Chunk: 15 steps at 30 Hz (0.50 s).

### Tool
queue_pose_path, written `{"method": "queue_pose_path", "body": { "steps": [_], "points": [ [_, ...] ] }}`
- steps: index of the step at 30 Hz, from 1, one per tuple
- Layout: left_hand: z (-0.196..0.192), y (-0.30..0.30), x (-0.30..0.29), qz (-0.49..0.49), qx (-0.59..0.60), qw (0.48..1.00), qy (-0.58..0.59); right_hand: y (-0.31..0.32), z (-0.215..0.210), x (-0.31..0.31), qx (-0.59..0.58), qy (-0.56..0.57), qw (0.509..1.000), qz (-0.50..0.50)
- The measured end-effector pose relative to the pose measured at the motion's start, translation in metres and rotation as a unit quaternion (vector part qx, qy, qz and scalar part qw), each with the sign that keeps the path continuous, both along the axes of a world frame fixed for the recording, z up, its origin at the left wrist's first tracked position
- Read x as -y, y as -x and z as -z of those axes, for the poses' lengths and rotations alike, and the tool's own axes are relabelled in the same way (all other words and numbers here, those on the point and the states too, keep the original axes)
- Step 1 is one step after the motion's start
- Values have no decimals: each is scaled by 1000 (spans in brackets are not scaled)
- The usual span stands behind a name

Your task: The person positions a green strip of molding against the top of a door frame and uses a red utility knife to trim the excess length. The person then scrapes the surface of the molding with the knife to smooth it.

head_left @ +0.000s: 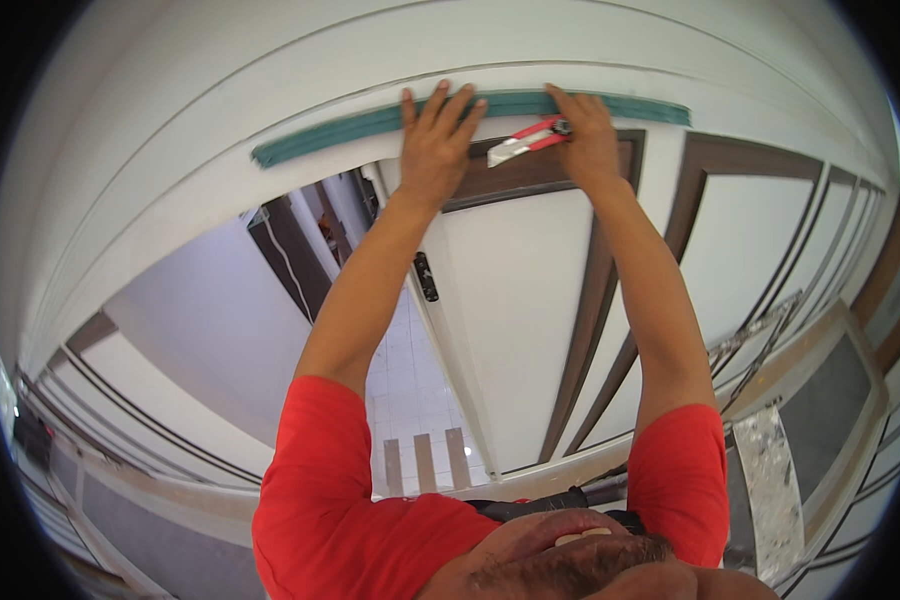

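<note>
At the bottom of the frame are the red sleeves [340, 500] of the person. Both bare arms reach up to the top middle. The left hand [435, 150] is open and flat, with its fingers spread, pressing on the green tape [370, 122]. The right hand [585, 140] grips a red and silver cutter knife [527, 138], just under the tape. The tape runs in a long strip across the white wall above the door [530, 300]. The brown door frame [690, 200] sits right of the hands.
</note>
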<state>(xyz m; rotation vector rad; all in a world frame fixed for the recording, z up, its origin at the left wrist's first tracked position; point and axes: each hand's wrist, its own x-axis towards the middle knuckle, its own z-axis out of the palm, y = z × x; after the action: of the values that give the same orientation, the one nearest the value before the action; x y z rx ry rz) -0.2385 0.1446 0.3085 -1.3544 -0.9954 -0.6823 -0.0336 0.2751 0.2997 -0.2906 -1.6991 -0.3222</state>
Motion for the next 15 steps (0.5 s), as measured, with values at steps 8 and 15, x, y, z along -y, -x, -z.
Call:
{"method": "queue_pose_path", "body": {
  "steps": [8,15],
  "points": [
    [-1,6,-10,23,1,998,-52,-12,8,-20,-13,35,995,95],
    [-1,9,-17,29,11,997,-76,-20,12,-25,-32,160,983,79]
  ]
}}
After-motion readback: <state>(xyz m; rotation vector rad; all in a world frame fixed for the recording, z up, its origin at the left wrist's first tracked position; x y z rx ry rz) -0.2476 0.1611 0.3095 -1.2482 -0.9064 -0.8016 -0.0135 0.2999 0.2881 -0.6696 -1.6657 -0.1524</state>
